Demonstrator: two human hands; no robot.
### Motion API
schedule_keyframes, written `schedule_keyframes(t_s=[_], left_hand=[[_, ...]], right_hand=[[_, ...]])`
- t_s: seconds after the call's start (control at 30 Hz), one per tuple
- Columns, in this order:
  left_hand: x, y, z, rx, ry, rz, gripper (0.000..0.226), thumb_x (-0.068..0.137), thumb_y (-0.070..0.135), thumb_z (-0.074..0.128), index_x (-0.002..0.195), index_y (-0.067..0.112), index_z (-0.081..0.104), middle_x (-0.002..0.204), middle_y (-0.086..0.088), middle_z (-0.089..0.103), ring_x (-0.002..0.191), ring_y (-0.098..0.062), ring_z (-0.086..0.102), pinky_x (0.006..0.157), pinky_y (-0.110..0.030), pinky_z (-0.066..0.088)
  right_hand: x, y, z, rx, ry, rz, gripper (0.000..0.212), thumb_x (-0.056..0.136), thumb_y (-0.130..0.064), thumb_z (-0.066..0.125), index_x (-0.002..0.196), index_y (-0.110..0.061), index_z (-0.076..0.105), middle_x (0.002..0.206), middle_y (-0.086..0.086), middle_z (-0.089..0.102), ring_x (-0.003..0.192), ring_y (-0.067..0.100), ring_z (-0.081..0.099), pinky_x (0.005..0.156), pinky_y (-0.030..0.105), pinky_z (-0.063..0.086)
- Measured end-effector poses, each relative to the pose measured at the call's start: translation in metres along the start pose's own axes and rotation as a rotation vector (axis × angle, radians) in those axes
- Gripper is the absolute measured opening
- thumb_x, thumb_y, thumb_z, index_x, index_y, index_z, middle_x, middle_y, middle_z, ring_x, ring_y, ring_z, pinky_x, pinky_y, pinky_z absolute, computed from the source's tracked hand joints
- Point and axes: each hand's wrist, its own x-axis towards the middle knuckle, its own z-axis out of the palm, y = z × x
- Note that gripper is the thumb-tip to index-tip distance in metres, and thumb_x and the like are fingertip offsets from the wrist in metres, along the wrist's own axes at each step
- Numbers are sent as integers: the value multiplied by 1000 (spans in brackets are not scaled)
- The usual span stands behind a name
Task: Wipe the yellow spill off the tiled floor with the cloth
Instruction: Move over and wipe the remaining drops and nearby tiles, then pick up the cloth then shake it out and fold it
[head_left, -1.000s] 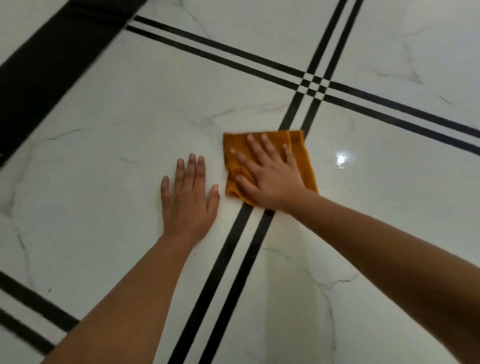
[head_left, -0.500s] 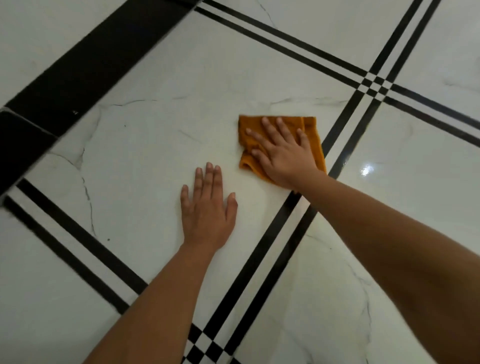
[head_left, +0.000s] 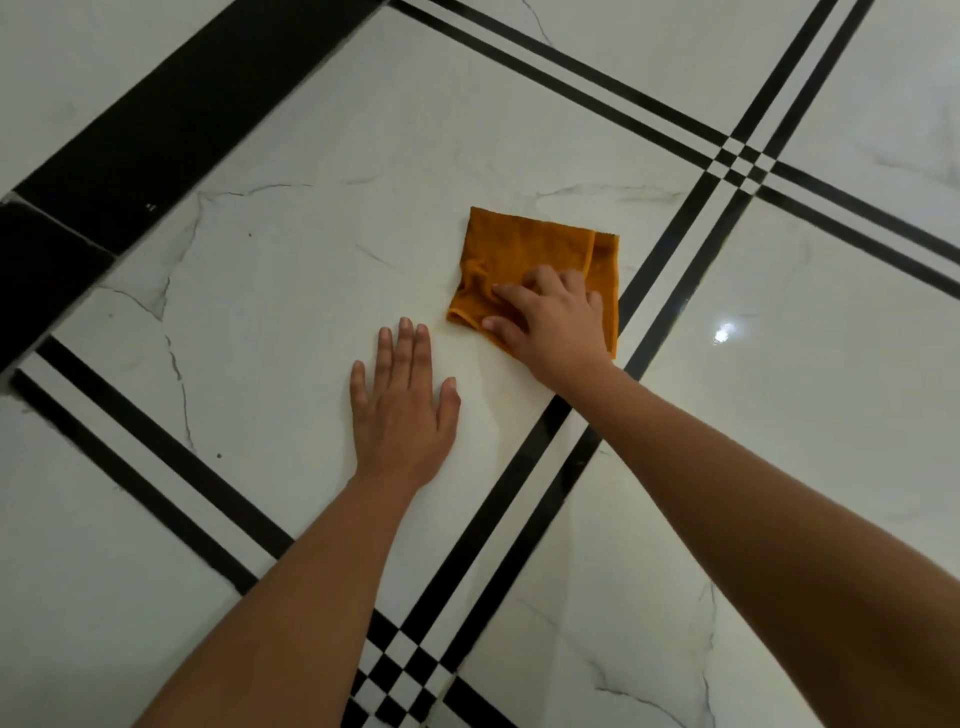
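An orange folded cloth (head_left: 524, 254) lies flat on the white marble floor tile (head_left: 291, 291). My right hand (head_left: 556, 317) rests on the cloth's near half, fingers curled and bunching the fabric at its left edge. My left hand (head_left: 402, 405) lies flat on the tile just left of and nearer than the cloth, fingers spread, holding nothing. No yellow spill shows on the tile; whatever lies under the cloth is hidden.
Paired black inlay strips (head_left: 670, 280) run diagonally just right of the cloth and cross others at the far right. A wide black band (head_left: 156, 119) borders the tile at the far left. A checkered inlay (head_left: 395, 670) sits between my forearms.
My right hand has slid back toward me on the cloth, its fingers curling from flat to bunched, uncovering the far half. The left hand stays planted. The view has shifted.
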Motion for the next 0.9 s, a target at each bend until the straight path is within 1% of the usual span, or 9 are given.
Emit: schedule_keyframes(t_s=[0.1, 0.2, 0.3, 0.43, 0.5, 0.57, 0.63, 0.83, 0.9], left_hand=[[-5, 4, -1, -16, -6, -23, 60, 97, 38, 25, 148, 14, 6, 157, -5, 6, 144, -19, 0, 113, -44, 2], [-14, 7, -3, -17, -26, -38, 60, 97, 37, 25, 148, 14, 6, 157, -5, 5, 144, -19, -1, 114, -44, 3], [-22, 14, -3, -26, -56, -62, 60, 97, 37, 23, 148, 14, 4, 158, -5, 3, 144, -19, -2, 114, -44, 3], [-32, 24, -3, -30, -76, -80, 59, 97, 37, 22, 148, 14, 4, 158, -5, 2, 144, -18, -2, 114, -43, 3], [-37, 30, -4, -29, -90, -57, 59, 97, 37, 22, 148, 14, 5, 158, -5, 4, 144, -18, -2, 114, -44, 4], [-41, 37, -6, -44, -115, -32, 58, 97, 36, 22, 148, 14, 6, 158, -5, 4, 144, -18, -1, 114, -44, 5], [-47, 42, -6, -78, -126, -58, 57, 97, 35, 22, 148, 15, 7, 158, -5, 4, 144, -19, -1, 114, -44, 6], [-84, 65, -8, -164, -202, -128, 55, 98, 32, 24, 149, 15, 8, 158, -3, 4, 144, -19, -2, 113, -47, 7], [-102, 72, -10, -185, -249, -157, 55, 99, 32, 24, 149, 16, 8, 158, -2, 3, 144, -18, -3, 113, -47, 6]], right_hand=[[-20, -2, 2, -8, -13, -79, 45, 96, -48, 39, 136, -29, 46, 125, 1, 47, 115, 25, 36, 91, 38, 30], [-51, 10, -1, -91, -73, -200, 50, 94, -52, 39, 138, -29, 44, 124, 0, 47, 114, 23, 37, 87, 36, 30], [-65, 16, -5, -113, -108, -215, 51, 92, -51, 44, 137, -25, 45, 123, 2, 49, 112, 25, 39, 86, 37, 32], [-76, 8, -2, -92, -91, -181, 38, 97, -39, 41, 130, -23, 51, 119, 0, 51, 107, 22, 41, 79, 30, 26], [-82, 5, -3, -65, -88, -173, 32, 97, -34, 42, 124, -20, 55, 116, 2, 54, 104, 22, 44, 76, 28, 26], [-91, 3, -7, -42, -99, -142, 29, 97, -29, 43, 119, -17, 57, 113, 3, 56, 101, 22, 46, 74, 28, 29], [-103, 2, -7, -14, -109, -90, 28, 96, -27, 42, 116, -16, 58, 112, 4, 57, 101, 23, 47, 73, 30, 34], [-162, -3, -12, 94, -226, 101, 29, 93, -26, 43, 116, -15, 59, 112, 4, 57, 103, 23, 48, 75, 33, 42], [-187, -5, -15, 132, -303, 149, 28, 93, -25, 44, 115, -15, 58, 112, 4, 57, 102, 22, 49, 76, 33, 45]])
